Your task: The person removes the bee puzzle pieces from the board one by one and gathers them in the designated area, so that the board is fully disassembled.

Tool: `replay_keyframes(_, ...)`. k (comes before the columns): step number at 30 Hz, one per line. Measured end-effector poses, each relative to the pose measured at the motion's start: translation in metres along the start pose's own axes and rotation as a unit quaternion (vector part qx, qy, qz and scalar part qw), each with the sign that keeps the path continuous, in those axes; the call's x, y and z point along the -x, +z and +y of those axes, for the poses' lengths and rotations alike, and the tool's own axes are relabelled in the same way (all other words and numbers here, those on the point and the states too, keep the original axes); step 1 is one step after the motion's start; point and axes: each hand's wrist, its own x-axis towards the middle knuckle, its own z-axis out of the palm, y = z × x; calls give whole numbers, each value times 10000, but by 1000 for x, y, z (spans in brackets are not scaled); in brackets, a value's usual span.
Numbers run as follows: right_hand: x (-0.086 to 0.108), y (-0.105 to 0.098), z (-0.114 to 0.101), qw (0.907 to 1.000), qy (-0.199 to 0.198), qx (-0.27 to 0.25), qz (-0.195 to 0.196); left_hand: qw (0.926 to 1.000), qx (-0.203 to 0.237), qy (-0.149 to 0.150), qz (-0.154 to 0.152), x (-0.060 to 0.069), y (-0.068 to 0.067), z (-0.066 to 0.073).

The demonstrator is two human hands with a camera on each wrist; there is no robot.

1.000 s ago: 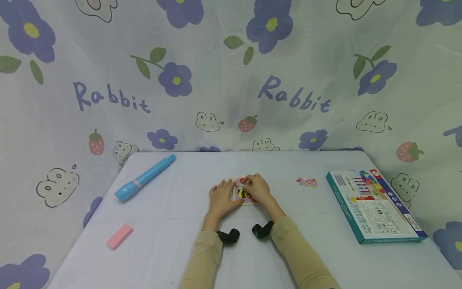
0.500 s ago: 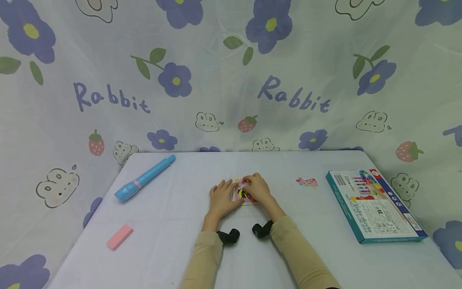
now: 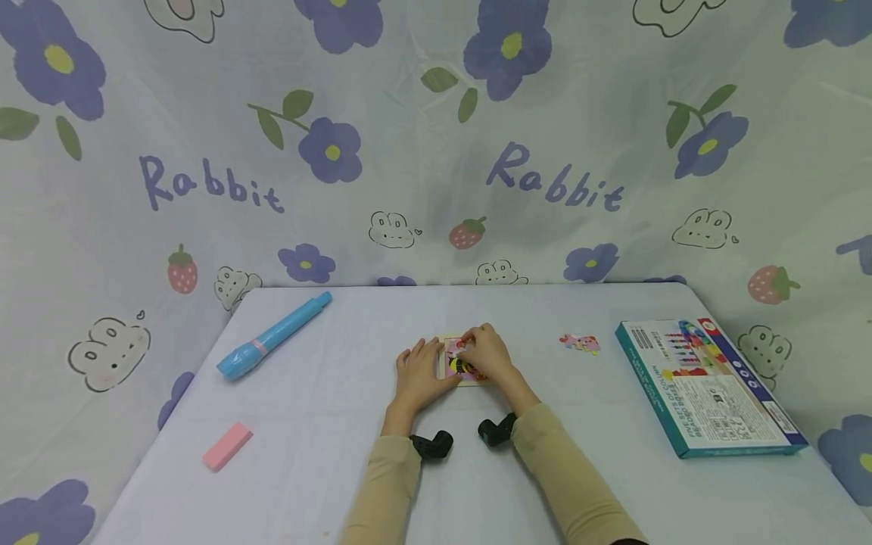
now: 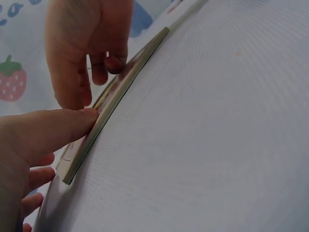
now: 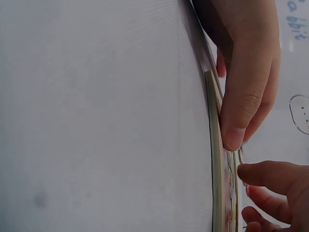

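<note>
A small framed puzzle board (image 3: 451, 371) with a bee picture lies flat at the table's middle. My left hand (image 3: 415, 378) steadies it, fingers at its left side and thumb on its near edge; the left wrist view shows that thumb pressing the board (image 4: 118, 94). Over the board's upper right, my right hand (image 3: 492, 356) has thumb and index finger close together. A thin puzzle piece (image 5: 241, 156) shows at those fingertips in the right wrist view, tilted up from the board; the fingers hide most of it.
Joined loose puzzle pieces (image 3: 580, 344) lie right of the hands. Further right is a flat teal-edged box (image 3: 711, 390). A blue pen-shaped object (image 3: 272, 337) lies at the back left, a pink block (image 3: 227, 446) at the front left. Behind the table hangs a patterned cloth (image 3: 422, 166).
My right hand has shifted slightly right and away, uncovering a little more of the board's upper part. My left hand has stayed in place.
</note>
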Motion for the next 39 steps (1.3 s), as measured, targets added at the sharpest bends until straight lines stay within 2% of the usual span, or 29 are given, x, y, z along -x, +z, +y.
replay_keyframes(4,1,-5,1,9980,161,-588,180,10000,-13,-15,-4,0,0,0)
replay_keyframes(9,3,-12,4,9877,398,-1467,364,10000,33,-36,12,0,0,0)
replay_keyframes(14,3,-15,15,9803,467,-1876,405,10000,41,-67,7,0,2,0)
replay_keyframes(18,3,-16,23,9693,610,-2345,429,10000,55,-75,2,1,3,0)
replay_keyframes(21,4,-18,29,9581,743,-2702,591,9999,78,-80,16,1,3,0)
replay_keyframes(25,5,-24,36,9509,838,-2853,862,9999,98,-86,28,2,4,1)
replay_keyframes(33,10,-41,53,9503,928,-2728,1179,10000,52,-54,-17,1,4,0)
replay_keyframes(39,11,-50,69,9384,1023,-2959,1466,10000,-35,-62,-54,1,5,-1)
